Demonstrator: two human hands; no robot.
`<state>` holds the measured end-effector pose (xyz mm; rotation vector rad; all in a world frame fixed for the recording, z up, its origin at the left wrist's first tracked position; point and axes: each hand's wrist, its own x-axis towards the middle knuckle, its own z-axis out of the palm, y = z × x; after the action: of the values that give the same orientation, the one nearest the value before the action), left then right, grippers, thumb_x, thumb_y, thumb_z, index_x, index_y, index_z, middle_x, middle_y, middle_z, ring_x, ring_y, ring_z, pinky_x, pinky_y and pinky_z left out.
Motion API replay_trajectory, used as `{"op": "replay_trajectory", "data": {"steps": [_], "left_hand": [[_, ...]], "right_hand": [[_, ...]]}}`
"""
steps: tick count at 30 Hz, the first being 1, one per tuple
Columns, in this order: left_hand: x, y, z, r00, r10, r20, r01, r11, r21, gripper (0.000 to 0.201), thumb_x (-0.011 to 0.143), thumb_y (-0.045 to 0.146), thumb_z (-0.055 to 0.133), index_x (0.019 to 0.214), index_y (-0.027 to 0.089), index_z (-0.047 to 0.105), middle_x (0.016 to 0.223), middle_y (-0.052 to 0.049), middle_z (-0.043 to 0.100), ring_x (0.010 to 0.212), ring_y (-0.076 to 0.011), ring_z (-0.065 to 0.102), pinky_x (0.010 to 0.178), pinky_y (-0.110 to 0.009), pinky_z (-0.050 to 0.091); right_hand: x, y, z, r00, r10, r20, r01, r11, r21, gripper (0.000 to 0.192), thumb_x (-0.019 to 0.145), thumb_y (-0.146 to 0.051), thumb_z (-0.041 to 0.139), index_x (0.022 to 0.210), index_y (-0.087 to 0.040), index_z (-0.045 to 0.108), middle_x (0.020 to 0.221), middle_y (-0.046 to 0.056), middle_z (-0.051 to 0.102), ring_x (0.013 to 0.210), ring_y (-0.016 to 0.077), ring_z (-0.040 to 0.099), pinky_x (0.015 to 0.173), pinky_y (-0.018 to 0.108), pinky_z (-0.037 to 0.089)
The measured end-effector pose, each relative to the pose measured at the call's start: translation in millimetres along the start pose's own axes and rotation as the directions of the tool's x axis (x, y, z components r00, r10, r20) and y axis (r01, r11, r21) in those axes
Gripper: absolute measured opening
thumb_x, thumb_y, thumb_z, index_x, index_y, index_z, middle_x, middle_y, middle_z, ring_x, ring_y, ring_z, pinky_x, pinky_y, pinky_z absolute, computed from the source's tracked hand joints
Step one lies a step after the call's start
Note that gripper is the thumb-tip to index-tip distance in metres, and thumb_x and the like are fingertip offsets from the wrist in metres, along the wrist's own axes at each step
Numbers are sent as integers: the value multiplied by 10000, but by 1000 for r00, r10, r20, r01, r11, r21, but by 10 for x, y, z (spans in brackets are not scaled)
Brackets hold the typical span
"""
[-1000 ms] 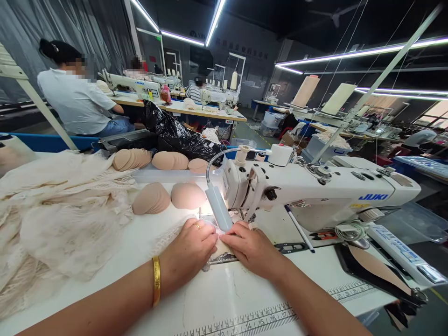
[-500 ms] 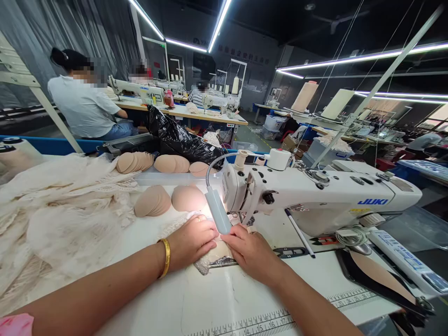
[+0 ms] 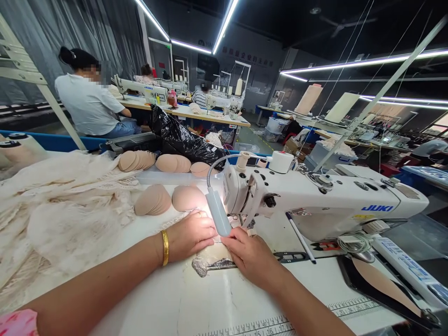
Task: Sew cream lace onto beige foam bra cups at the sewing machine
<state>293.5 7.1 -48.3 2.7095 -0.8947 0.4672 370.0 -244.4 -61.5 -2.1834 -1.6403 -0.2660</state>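
Observation:
A white sewing machine stands in front of me, with a lit lamp bent down on a flexible neck beside its needle area. My left hand, a gold bangle at its wrist, presses with curled fingers on pale lace fabric left of the lamp. Thumb and fingers of my right hand are pinched together at the cloth's edge, just right of the lamp tip. Lamp and hands hide the needle and most of the cloth. Beige pads and one larger beige pad lie behind my left hand.
Heaped cream lace covers the table's left side. More pads sit on a clear plastic tray. A pen leans by the machine; a ruler strip runs along the front. A co-worker sits beyond.
Less lace shows around my left hand, and more of the bare machine bed shows between my hands and me. Both hands stay close to the lamp. The view has shifted slightly.

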Motion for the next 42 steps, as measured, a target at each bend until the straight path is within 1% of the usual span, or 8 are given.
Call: {"op": "replay_trajectory", "data": {"steps": [24, 27, 30, 32, 34, 36, 40, 42], "left_hand": [[-1, 61, -7, 974, -211, -84, 222, 963, 155, 204, 930, 38, 507, 974, 164, 662, 915, -102, 706, 854, -287, 628, 834, -450, 418], [-97, 243, -91, 966, -234, -113, 246, 963, 109, 313, 886, -20, 435, 1041, 150, 647, 892, -89, 703, 802, -259, 633, 804, -417, 461], [-340, 735, -181, 951, -272, -149, 263, 962, -80, 305, 958, 98, 497, 1210, 196, 640, 1096, -86, 732, 987, -253, 675, 948, -419, 501], [-514, 1168, -206, 874, -483, -49, 381, 745, -547, 390, 934, 356, 716, 1301, 245, 649, 1289, -110, 701, 1187, -316, 642, 1072, -478, 481], [-625, 1544, -197, 744, -565, 357, 491, 98, -866, 480, 873, 620, 780, 1178, 255, 715, 1146, -111, 746, 1074, -314, 696, 953, -448, 564], [-647, 1759, -180, 600, -612, 515, 329, -398, -856, 597, 765, 720, 846, 1093, 229, 754, 1132, -130, 759, 1089, -312, 712, 985, -434, 575], [-553, 1752, -208, 352, -867, 353, -127, -418, -899, 525, 639, 529, 1001, 975, 197, 772, 1158, -109, 757, 1130, -284, 682, 999, -361, 573], [-521, 1715, -223, 341, -885, 317, -149, -384, -911, 511, 659, 492, 1001, 1012, 203, 772, 1116, -88, 762, 1046, -257, 686, 894, -325, 586]], "right_hand": [[10, -23, 43, 997, 48, -62, -34, 978, 204, 317, 1004, -111, 425, 1125, -219, 698, 998, 85, 689, 870, 237, 607, 677, 327, 419], [45, -178, -28, 961, 272, 41, -249, 799, 548, 230, 1067, -332, 484, 1181, -243, 663, 977, 57, 703, 857, 229, 619, 756, 351, 454], [100, -436, -81, 876, 419, 239, -411, 391, 823, 354, 1000, -472, 630, 1261, -243, 567, 881, -2, 667, 764, 191, 582, 701, 310, 432], [111, -641, -73, 849, 455, 267, -391, 204, 897, 447, 927, -471, 726, 1267, -237, 553, 811, -41, 616, 715, 164, 538, 682, 287, 414], [71, -860, -32, 834, 507, 216, -315, 118, 942, 449, 873, -461, 789, 1218, -240, 606, 764, -61, 557, 691, 147, 502, 675, 270, 406], [-34, -1083, 23, 815, 558, 158, -238, 75, 968, 403, 845, -483, 824, 1133, -244, 675, 765, -52, 538, 698, 143, 494, 680, 263, 417], [-348, -1448, 73, 757, 634, 157, -244, 51, 968, 411, 847, -582, 836, 1085, -253, 772, 811, -6, 591, 729, 168, 542, 712, 289, 479], [-462, -1531, 46, 746, 638, 192, -279, 37, 960, 483, 844, -626, 827, 1172, -273, 786, 912, 32, 678, 818, 212, 612, 789, 331, 527]]}}
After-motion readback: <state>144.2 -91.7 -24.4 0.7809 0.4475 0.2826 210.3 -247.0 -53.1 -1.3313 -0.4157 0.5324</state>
